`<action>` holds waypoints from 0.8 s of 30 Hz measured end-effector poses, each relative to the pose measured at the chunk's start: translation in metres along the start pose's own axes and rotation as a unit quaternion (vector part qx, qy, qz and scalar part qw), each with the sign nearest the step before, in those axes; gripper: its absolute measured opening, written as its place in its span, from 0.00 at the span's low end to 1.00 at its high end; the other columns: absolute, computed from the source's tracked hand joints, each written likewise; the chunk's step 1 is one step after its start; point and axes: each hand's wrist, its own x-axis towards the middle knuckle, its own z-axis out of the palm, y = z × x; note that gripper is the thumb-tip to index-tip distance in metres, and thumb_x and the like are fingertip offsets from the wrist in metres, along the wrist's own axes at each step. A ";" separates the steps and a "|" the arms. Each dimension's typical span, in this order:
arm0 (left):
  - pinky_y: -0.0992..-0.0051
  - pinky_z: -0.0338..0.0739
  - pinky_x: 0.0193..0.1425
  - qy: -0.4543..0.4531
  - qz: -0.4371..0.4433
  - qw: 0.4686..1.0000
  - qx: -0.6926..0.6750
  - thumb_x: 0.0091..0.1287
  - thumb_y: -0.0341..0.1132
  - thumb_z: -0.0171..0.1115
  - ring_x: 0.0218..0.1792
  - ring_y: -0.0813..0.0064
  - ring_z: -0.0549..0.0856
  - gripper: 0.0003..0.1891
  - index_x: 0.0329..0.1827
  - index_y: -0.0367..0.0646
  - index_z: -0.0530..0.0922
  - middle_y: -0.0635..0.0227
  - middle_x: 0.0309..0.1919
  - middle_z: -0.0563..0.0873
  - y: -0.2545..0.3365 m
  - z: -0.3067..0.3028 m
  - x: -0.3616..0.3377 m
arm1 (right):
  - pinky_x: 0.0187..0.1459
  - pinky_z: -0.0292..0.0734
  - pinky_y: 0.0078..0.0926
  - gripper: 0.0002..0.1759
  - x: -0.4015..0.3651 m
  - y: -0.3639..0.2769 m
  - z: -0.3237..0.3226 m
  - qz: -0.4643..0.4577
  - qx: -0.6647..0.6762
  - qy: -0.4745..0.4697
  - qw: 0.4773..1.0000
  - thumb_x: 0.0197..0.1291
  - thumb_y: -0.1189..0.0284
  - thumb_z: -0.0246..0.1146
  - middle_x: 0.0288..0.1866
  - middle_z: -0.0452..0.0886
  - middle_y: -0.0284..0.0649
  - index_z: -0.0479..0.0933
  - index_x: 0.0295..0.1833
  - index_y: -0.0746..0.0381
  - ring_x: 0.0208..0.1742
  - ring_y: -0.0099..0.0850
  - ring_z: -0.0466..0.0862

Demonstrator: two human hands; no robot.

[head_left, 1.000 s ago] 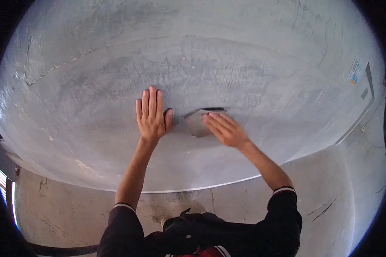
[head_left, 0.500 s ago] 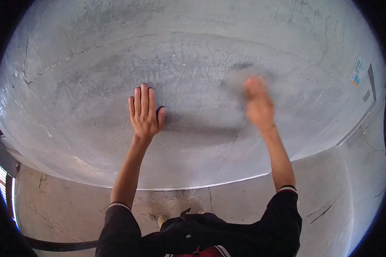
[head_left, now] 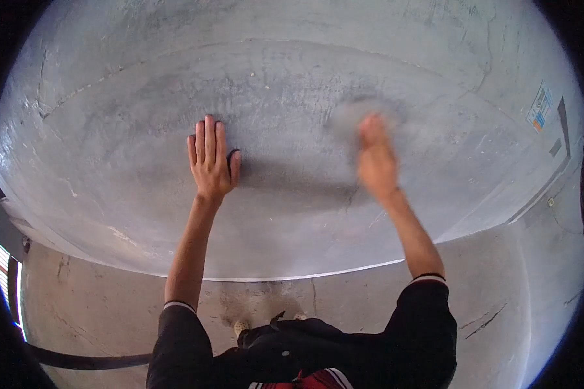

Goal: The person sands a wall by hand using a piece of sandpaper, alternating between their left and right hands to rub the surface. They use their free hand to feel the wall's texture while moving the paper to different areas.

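Observation:
A large grey slab (head_left: 292,227) with a smeared, scuffed surface fills the view in front of me. My left hand (head_left: 211,165) lies flat on it, left of centre, with fingers stretched forward and thumb out to the side. To the right, my right hand (head_left: 377,162) is smeared by motion over the same slab. Under and ahead of its fingers shows a grey flat piece (head_left: 350,117), blurred so that I cannot tell its kind. The fingers look closed on this piece. Darker scuff marks surround it.
A blue and white sticker (head_left: 540,107) is on the slab at the right, near a dark strip (head_left: 563,126). Below the slab's pale front edge (head_left: 292,279) lies a cracked concrete floor (head_left: 110,298). A dark curved bar (head_left: 84,360) crosses at lower left.
My right hand and the grey piece have shifted slightly left. The left hand shows a little farther up and left, while the slab's front edge has also risen slightly in view.

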 end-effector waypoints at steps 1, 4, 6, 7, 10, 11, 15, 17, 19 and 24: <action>0.51 0.42 0.74 -0.001 -0.006 1.000 -0.001 0.73 0.46 0.36 0.73 0.49 0.54 0.31 0.71 0.31 0.57 0.46 0.71 0.59 0.002 0.000 0.000 | 0.68 0.65 0.34 0.27 -0.021 -0.010 0.009 -0.042 0.042 -0.072 0.996 0.57 0.81 0.54 0.70 0.66 0.40 0.70 0.65 0.60 0.70 0.36 0.67; 0.51 0.42 0.74 0.005 -0.004 1.000 -0.002 0.73 0.46 0.37 0.73 0.49 0.54 0.30 0.71 0.31 0.58 0.47 0.71 0.59 0.002 -0.002 0.002 | 0.68 0.64 0.35 0.26 -0.018 -0.007 0.007 -0.230 -0.013 -0.096 0.968 0.59 0.81 0.52 0.70 0.67 0.40 0.71 0.64 0.61 0.70 0.35 0.66; 0.52 0.42 0.74 -0.001 0.001 1.000 -0.004 0.73 0.45 0.38 0.74 0.50 0.54 0.30 0.71 0.31 0.58 0.47 0.71 0.59 -0.001 -0.001 0.000 | 0.69 0.63 0.36 0.25 0.015 0.022 -0.016 -0.048 -0.023 -0.039 0.998 0.56 0.84 0.53 0.68 0.69 0.40 0.72 0.62 0.64 0.71 0.35 0.66; 0.52 0.42 0.74 0.000 0.001 1.000 -0.002 0.73 0.45 0.38 0.74 0.50 0.54 0.30 0.71 0.31 0.58 0.47 0.71 0.59 -0.003 -0.001 0.002 | 0.69 0.63 0.37 0.25 0.031 0.032 -0.023 0.035 -0.113 0.008 0.993 0.55 0.85 0.53 0.68 0.70 0.40 0.72 0.61 0.65 0.71 0.36 0.66; 0.52 0.42 0.74 -0.004 -0.005 1.000 0.002 0.73 0.45 0.37 0.73 0.50 0.55 0.30 0.71 0.31 0.58 0.47 0.71 0.60 0.002 -0.001 -0.001 | 0.68 0.64 0.37 0.26 0.033 0.014 -0.014 0.052 -0.055 0.132 0.988 0.54 0.85 0.56 0.68 0.70 0.40 0.71 0.61 0.67 0.70 0.37 0.66; 0.52 0.42 0.74 0.003 -0.006 1.000 0.002 0.73 0.45 0.37 0.73 0.50 0.55 0.30 0.71 0.31 0.58 0.47 0.71 0.60 0.002 -0.001 -0.001 | 0.67 0.66 0.36 0.24 0.006 -0.001 -0.003 0.033 -0.070 0.015 0.997 0.55 0.82 0.57 0.67 0.70 0.39 0.72 0.61 0.66 0.70 0.37 0.66; 0.55 0.44 0.75 0.028 -0.020 0.999 -0.003 0.72 0.44 0.39 0.72 0.53 0.59 0.28 0.68 0.33 0.65 0.51 0.69 0.65 0.004 -0.001 0.003 | 0.66 0.67 0.34 0.24 -0.037 -0.007 0.010 -0.160 0.003 -0.090 0.983 0.56 0.80 0.58 0.67 0.71 0.37 0.73 0.61 0.65 0.70 0.36 0.67; 0.55 0.44 0.75 0.027 -0.019 0.999 -0.001 0.72 0.44 0.39 0.72 0.53 0.59 0.28 0.67 0.33 0.65 0.50 0.69 0.64 0.004 -0.001 0.002 | 0.66 0.67 0.33 0.24 -0.018 0.027 -0.011 -0.088 0.026 -0.072 0.993 0.58 0.80 0.57 0.67 0.70 0.40 0.71 0.63 0.65 0.70 0.38 0.66; 0.55 0.44 0.75 0.021 -0.019 1.000 -0.001 0.72 0.44 0.39 0.72 0.52 0.59 0.28 0.67 0.32 0.65 0.50 0.69 0.64 0.003 0.000 0.002 | 0.67 0.66 0.34 0.25 0.007 0.034 -0.021 0.006 -0.024 0.033 0.999 0.58 0.80 0.56 0.68 0.69 0.42 0.71 0.63 0.65 0.71 0.41 0.65; 0.53 0.43 0.74 0.012 0.002 1.000 0.018 0.73 0.46 0.36 0.73 0.49 0.56 0.30 0.70 0.29 0.58 0.45 0.70 0.60 0.003 0.000 0.002 | 0.67 0.66 0.37 0.26 -0.042 0.001 0.009 0.065 0.025 0.042 0.997 0.60 0.79 0.55 0.70 0.66 0.46 0.67 0.66 0.65 0.71 0.45 0.64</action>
